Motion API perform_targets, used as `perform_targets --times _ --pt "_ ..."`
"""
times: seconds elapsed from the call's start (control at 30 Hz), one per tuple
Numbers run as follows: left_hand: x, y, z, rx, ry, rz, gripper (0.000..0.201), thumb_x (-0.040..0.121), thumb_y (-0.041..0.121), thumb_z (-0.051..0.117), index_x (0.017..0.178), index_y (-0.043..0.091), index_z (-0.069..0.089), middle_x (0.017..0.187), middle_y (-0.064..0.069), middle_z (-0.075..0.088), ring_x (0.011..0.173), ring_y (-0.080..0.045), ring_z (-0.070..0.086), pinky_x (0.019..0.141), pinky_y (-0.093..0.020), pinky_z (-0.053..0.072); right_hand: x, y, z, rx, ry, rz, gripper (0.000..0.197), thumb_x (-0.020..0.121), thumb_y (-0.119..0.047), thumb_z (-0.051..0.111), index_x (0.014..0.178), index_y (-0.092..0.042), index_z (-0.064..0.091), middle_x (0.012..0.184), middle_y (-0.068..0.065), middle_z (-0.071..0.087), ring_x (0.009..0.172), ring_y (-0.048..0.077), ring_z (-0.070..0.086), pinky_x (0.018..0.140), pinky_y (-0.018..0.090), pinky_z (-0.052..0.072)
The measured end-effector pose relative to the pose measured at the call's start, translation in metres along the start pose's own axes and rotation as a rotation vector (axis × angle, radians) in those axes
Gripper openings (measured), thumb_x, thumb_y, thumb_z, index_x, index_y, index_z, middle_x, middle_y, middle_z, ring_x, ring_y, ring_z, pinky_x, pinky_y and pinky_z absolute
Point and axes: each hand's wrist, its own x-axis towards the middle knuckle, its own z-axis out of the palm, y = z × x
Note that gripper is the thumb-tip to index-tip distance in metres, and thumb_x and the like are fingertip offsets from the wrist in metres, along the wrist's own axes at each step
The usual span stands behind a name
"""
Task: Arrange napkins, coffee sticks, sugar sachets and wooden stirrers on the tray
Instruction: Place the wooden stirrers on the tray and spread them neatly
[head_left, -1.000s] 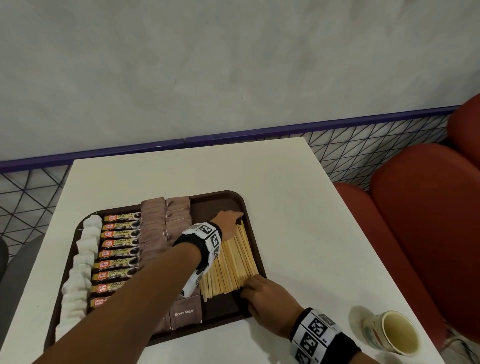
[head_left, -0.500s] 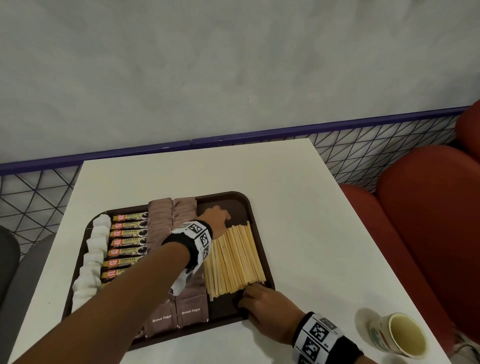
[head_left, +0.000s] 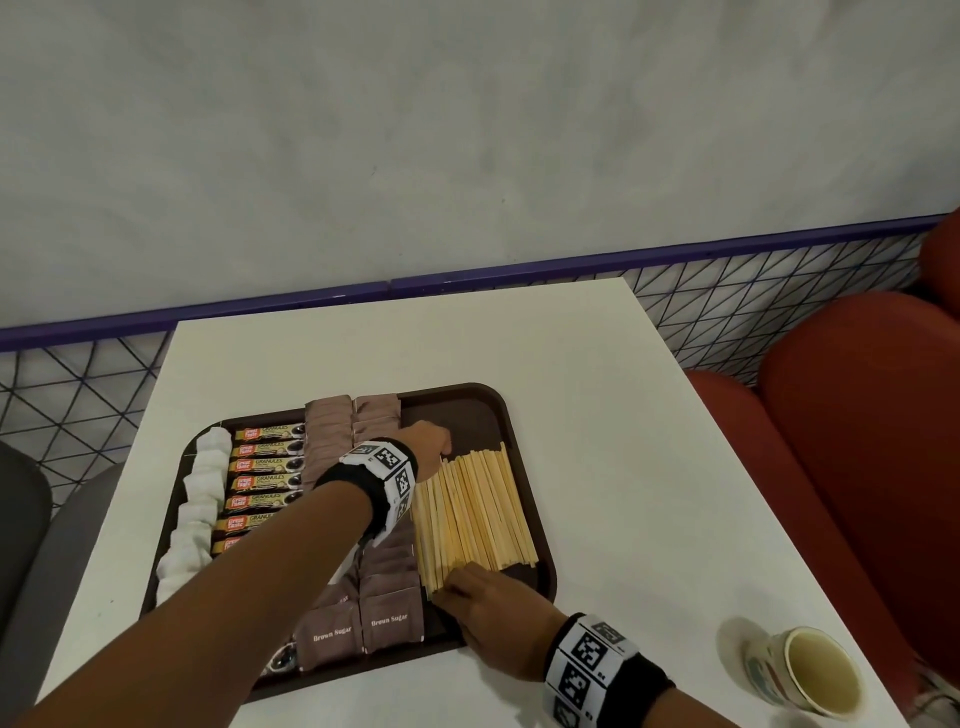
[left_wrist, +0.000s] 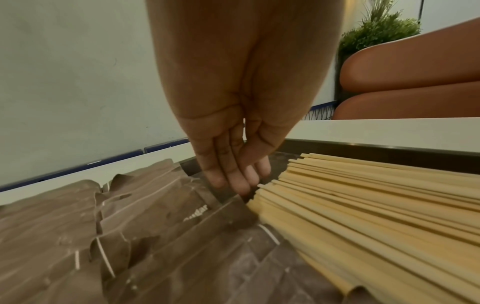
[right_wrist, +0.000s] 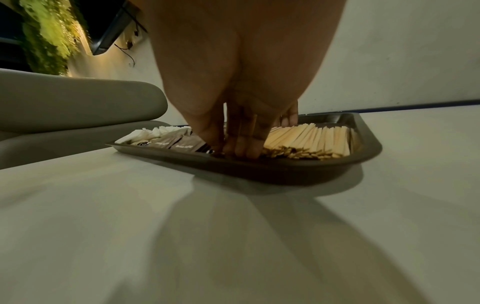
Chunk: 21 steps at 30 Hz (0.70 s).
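Observation:
A brown tray (head_left: 519, 410) holds white napkins (head_left: 200, 499), coffee sticks (head_left: 265, 465), two rows of brown sugar sachets (head_left: 332, 426) and a layer of wooden stirrers (head_left: 478, 509). My left hand (head_left: 439, 449) reaches over the sachets. Its straight fingers (left_wrist: 239, 183) touch the far ends of the stirrers (left_wrist: 363, 205) at their left side. At the tray's near edge my right hand (head_left: 454, 587) sets straight fingers (right_wrist: 241, 148) against the near ends of the stirrers (right_wrist: 311, 139). Neither hand grips anything.
A paper cup (head_left: 810, 675) with pale liquid stands on the white table (head_left: 623, 415) at the near right. Red seats (head_left: 857, 441) flank the table's right side and a grey seat (head_left: 31, 519) its left. A wire fence and wall run behind.
Both hands have slid left along the ends of the stirrers, the left at the far ends, the right at the near ends. The stirrers lie straighter than before.

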Motion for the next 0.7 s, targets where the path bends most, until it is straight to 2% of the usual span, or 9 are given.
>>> perform_targets --times 0.13,0.17,0.23,0.27,0.3,0.37,0.43,0.57,0.7 --pt "-0.001 0.002 0.000 0.014 -0.003 -0.002 0.039 0.093 -0.002 0.038 0.130 0.003 0.048 0.134 -0.015 0.048 0.121 -0.028 0.050 0.099 -0.031 0.041 0.001 0.000 0.000 0.003 -0.003 0.000 0.040 0.092 -0.009 0.042 0.131 -0.003 0.045 0.121 0.016 0.048 0.110 0.030 0.046 0.093 0.039 0.043" --pt "0.000 0.002 0.001 0.003 0.019 0.003 0.039 0.093 -0.002 0.038 0.131 0.004 0.048 0.134 -0.015 0.046 0.120 -0.028 0.050 0.099 -0.031 0.040 0.001 0.001 0.000 -0.007 0.039 -0.018 0.037 0.090 -0.010 0.042 0.126 -0.006 0.051 0.115 0.013 0.053 0.104 0.027 0.051 0.088 0.036 0.048" --pt "0.003 0.000 0.004 -0.033 0.065 0.019 0.041 0.091 -0.001 0.039 0.130 0.008 0.047 0.131 -0.013 0.044 0.117 -0.028 0.050 0.099 -0.032 0.040 0.000 0.004 0.003 -0.041 0.120 -0.036 0.029 0.083 -0.018 0.046 0.105 -0.018 0.065 0.096 -0.001 0.060 0.086 0.014 0.057 0.071 0.023 0.053" --pt "0.005 0.000 0.006 -0.044 0.071 0.025 0.041 0.091 -0.001 0.040 0.130 0.009 0.047 0.130 -0.013 0.044 0.117 -0.028 0.049 0.100 -0.033 0.040 -0.002 0.005 0.004 -0.056 0.141 -0.020 0.023 0.079 -0.023 0.052 0.097 -0.024 0.066 0.091 -0.006 0.059 0.080 0.009 0.057 0.064 0.018 0.053" --pt "0.006 0.000 0.008 -0.046 0.061 0.029 0.041 0.091 0.000 0.040 0.130 0.010 0.048 0.130 -0.012 0.044 0.117 -0.028 0.049 0.101 -0.033 0.039 -0.003 0.007 0.005 -0.080 0.174 0.002 0.019 0.075 -0.025 0.059 0.093 -0.026 0.066 0.090 -0.009 0.059 0.079 0.006 0.057 0.063 0.016 0.053" --pt "0.007 0.002 0.009 -0.037 0.026 0.031 0.040 0.092 -0.001 0.040 0.129 0.009 0.050 0.132 -0.013 0.045 0.120 -0.028 0.048 0.102 -0.032 0.039 -0.003 0.011 0.007 -0.084 0.203 0.049 0.025 0.073 -0.026 0.067 0.098 -0.024 0.064 0.098 -0.006 0.060 0.087 0.010 0.058 0.070 0.021 0.055" --pt "0.007 0.005 0.008 -0.055 0.024 0.032 0.039 0.092 -0.002 0.039 0.128 0.007 0.053 0.133 -0.015 0.046 0.122 -0.028 0.048 0.102 -0.032 0.039 -0.005 0.016 0.009 -0.053 0.190 0.068 0.029 0.077 -0.020 0.063 0.106 -0.019 0.061 0.107 -0.001 0.059 0.097 0.016 0.057 0.078 0.028 0.054" --pt "0.009 0.003 0.010 -0.134 0.100 0.030 0.041 0.090 -0.004 0.039 0.127 0.008 0.052 0.130 -0.014 0.046 0.119 -0.028 0.049 0.101 -0.033 0.040 -0.007 0.017 0.005 -0.067 0.267 0.078 0.036 0.069 -0.019 0.070 0.103 -0.025 0.060 0.101 -0.008 0.060 0.091 0.009 0.058 0.074 0.018 0.053" --pt "0.008 0.002 0.016 -0.128 0.059 0.035 0.039 0.094 -0.001 0.036 0.129 0.006 0.051 0.134 -0.014 0.047 0.123 -0.026 0.048 0.101 -0.029 0.039 -0.006 0.025 0.004 -0.061 0.319 0.191 0.047 0.060 -0.016 0.073 0.104 -0.022 0.059 0.103 -0.006 0.061 0.091 0.011 0.061 0.074 0.020 0.054"
